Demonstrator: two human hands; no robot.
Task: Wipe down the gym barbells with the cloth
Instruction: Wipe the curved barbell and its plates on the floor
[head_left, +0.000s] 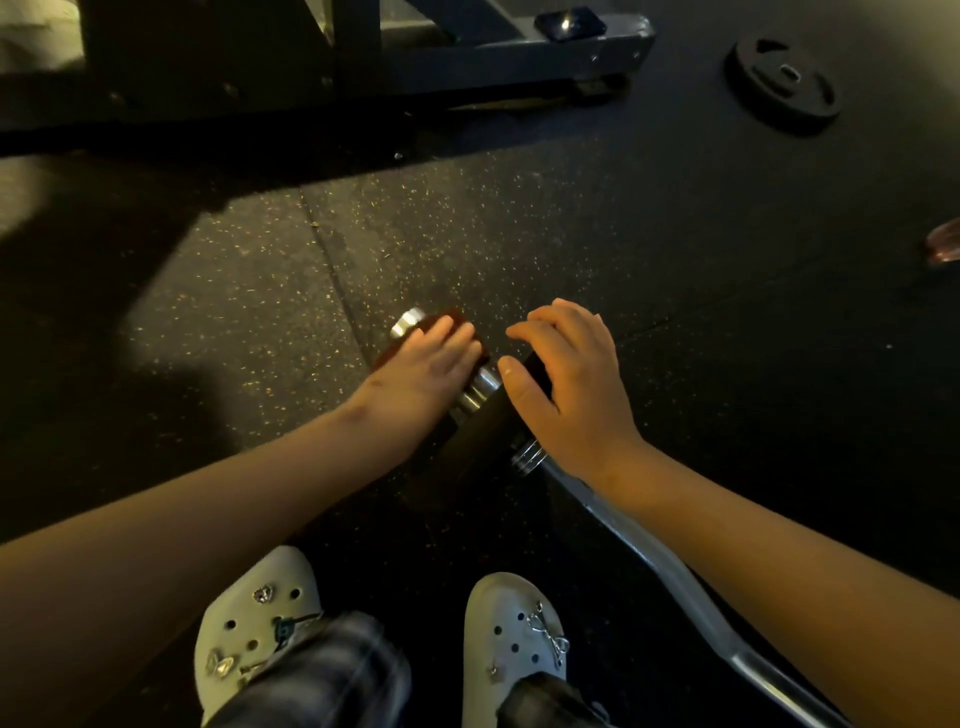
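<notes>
Head view: the left hand (431, 358) lays fairly straight fingers (457, 332) across the dark cloth (460, 316), pressing it onto the barbell (649, 551) sleeve; whether the thumb closes underneath is hidden. The sleeve's chrome end (408, 322) pokes out just beyond those fingers. The right hand (571, 384) curls over the weight plate (483, 431) rim, probably to stop the bar rolling while wiping.

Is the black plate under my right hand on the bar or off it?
On. The black plate sits on the bar, chrome showing on both sides; the right hand holds its rim.
</notes>
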